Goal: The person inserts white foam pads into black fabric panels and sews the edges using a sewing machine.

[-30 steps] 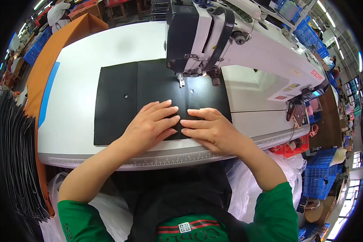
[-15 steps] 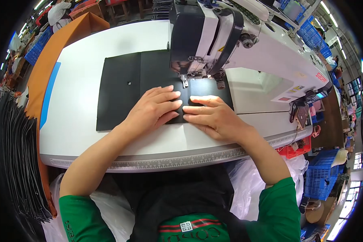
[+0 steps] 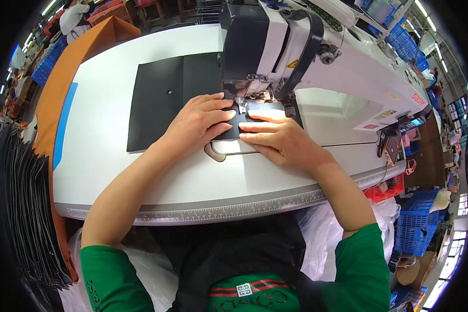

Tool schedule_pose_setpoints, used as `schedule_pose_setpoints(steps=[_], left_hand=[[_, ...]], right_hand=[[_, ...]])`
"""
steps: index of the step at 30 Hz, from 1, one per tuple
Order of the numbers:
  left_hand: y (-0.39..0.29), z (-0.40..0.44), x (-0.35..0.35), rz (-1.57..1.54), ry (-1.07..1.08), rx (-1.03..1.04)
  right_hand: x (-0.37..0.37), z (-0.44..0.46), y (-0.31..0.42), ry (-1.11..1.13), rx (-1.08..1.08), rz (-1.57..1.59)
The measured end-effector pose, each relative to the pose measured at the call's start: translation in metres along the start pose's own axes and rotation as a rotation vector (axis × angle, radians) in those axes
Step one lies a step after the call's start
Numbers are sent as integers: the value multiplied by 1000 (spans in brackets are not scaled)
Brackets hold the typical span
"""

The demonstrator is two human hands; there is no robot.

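A flat black panel (image 3: 153,104) with a small hole and a seam line lies on the white sewing table (image 3: 182,179). Its right part passes under the needle area of the sewing machine (image 3: 247,49). My left hand (image 3: 196,120) lies flat on the panel near its front edge, left of the presser foot (image 3: 241,106), fingers spread. My right hand (image 3: 278,137) rests on the panel just right of that foot, fingers apart. A lit patch shows beside the foot, and the fingertips of both hands are close to it.
A ruler strip (image 3: 192,213) runs along the table's front edge. Many black pieces (image 3: 34,208) hang at the left by an orange-brown panel (image 3: 62,93). Blue crates (image 3: 416,221) and a red basket (image 3: 387,190) stand at the right. A person (image 3: 75,20) is at the far upper left.
Both hands and the black panel have moved away from my body, further under the machine. A curved slot in the table in front of the panel is now uncovered.
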State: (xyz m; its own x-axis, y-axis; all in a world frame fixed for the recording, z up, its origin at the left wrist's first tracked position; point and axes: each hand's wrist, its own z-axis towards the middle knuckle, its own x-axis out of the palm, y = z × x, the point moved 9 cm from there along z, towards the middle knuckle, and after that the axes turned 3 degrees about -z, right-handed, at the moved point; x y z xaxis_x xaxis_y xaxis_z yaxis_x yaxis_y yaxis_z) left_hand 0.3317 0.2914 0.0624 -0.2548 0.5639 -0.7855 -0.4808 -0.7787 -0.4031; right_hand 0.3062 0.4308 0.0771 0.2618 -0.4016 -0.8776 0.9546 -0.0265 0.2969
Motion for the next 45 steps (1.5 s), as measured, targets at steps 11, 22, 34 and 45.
schedule_pose_setpoints(steps=[11, 22, 34, 45], left_hand=[[23, 17, -3, -9, 9, -65], [34, 35, -14, -5, -33, -16], [27, 36, -12, -87, -1, -8], [38, 47, -9, 371, 20, 113]], right_hand=[[-8, -11, -3, -105, 23, -5], [-21, -16, -18, -170, 98, -7], [-26, -11, -28, -289, 232, -288], [-20, -7, -33, -273, 193, -250]])
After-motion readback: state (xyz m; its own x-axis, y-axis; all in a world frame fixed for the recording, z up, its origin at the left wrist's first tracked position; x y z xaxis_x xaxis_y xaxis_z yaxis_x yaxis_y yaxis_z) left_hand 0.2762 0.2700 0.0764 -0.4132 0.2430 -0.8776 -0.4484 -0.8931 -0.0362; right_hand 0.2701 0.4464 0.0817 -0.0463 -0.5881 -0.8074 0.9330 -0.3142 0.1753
